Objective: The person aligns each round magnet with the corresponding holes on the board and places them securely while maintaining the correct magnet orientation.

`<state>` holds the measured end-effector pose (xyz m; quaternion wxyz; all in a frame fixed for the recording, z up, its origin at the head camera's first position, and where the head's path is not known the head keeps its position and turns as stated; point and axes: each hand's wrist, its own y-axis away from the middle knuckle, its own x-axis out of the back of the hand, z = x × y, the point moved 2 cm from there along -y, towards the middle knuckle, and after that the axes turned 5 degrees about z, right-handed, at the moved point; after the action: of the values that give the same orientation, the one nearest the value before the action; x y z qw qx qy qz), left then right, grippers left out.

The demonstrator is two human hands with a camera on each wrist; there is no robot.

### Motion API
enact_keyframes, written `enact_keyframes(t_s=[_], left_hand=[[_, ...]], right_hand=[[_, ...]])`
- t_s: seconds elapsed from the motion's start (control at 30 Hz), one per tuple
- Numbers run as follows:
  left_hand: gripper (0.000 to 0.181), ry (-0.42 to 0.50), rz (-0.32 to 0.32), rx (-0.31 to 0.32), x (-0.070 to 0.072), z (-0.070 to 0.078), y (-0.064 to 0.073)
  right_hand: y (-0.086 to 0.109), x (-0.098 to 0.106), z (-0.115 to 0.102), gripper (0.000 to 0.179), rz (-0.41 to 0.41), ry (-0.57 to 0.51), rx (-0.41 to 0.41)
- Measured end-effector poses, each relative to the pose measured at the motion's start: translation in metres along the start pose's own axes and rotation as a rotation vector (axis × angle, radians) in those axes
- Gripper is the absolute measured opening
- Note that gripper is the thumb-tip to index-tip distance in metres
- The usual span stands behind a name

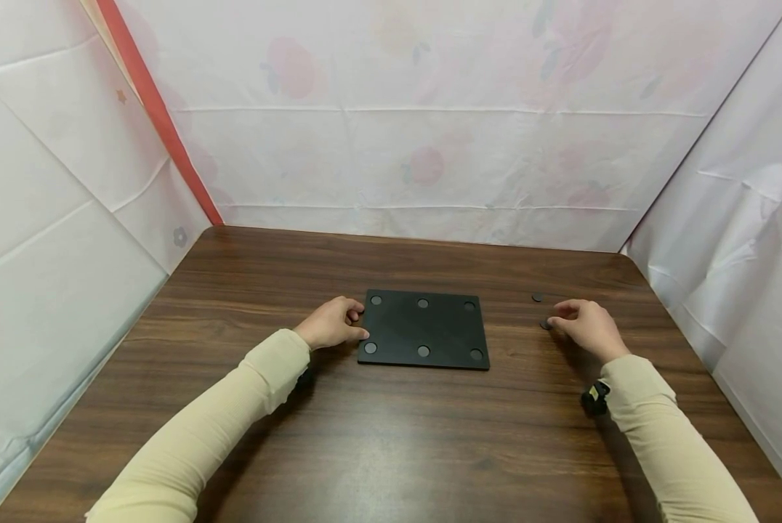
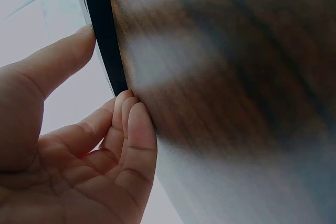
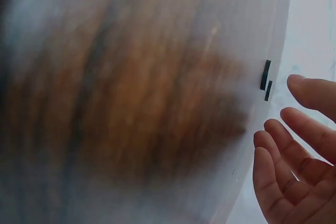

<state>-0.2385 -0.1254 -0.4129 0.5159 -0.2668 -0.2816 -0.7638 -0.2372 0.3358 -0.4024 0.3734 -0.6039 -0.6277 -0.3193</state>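
Observation:
A flat black rectangular board [image 1: 422,328] lies on the table with several round spots along its long sides. The spots at the left and middle look greyer; the two at the right end look darker. My left hand [image 1: 333,322] is at its left edge, where the left wrist view shows thumb and fingertips meeting the dark edge [image 2: 102,30]. To the right of the board, my right hand [image 1: 587,328] hovers with loosely bent fingers beside a small dark disc [image 1: 546,325]. A second dark disc [image 1: 537,297] lies farther back. In the right wrist view nothing shows between thumb and fingers [image 3: 294,153].
The brown wood-grain table [image 1: 391,436] extends around the board, its far edge meeting a white printed curtain [image 1: 378,145]. White sheets [image 1: 757,218] hang at both sides. A red strip [image 1: 162,116] runs down the back left corner. A small black device [image 1: 595,398] sits at the right wrist.

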Motion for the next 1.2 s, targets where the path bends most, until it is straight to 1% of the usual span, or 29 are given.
enact_keyframes(t_s=[0.1, 0.3, 0.57, 0.87, 1.03, 1.2], left_hand=[[0.058, 0.0, 0.002, 0.0, 0.0, -0.0001, 0.0], [0.058, -0.003, 0.004, 0.0, 0.0001, -0.0002, -0.0003], [0.058, -0.014, 0.004, -0.01, 0.0014, 0.0015, -0.0001], [0.058, -0.009, 0.001, 0.001, 0.0012, 0.0026, 0.0005], [0.058, -0.003, 0.0, 0.006, 0.001, 0.0014, 0.0001], [0.057, -0.001, -0.002, -0.003, 0.001, 0.0, -0.0009]], right_hand=[[-0.0006, -0.0013, 0.0008, 0.046, -0.023, -0.005, -0.001], [-0.003, -0.0037, 0.002, 0.044, -0.042, 0.012, 0.016], [-0.007, -0.0045, -0.0011, 0.037, -0.05, 0.03, 0.035], [-0.0082, -0.0057, -0.0014, 0.031, -0.07, 0.053, 0.031], [-0.0085, -0.007, -0.0007, 0.03, -0.068, 0.068, 0.036], [-0.0086, -0.0073, -0.0016, 0.026, -0.059, 0.075, 0.041]])
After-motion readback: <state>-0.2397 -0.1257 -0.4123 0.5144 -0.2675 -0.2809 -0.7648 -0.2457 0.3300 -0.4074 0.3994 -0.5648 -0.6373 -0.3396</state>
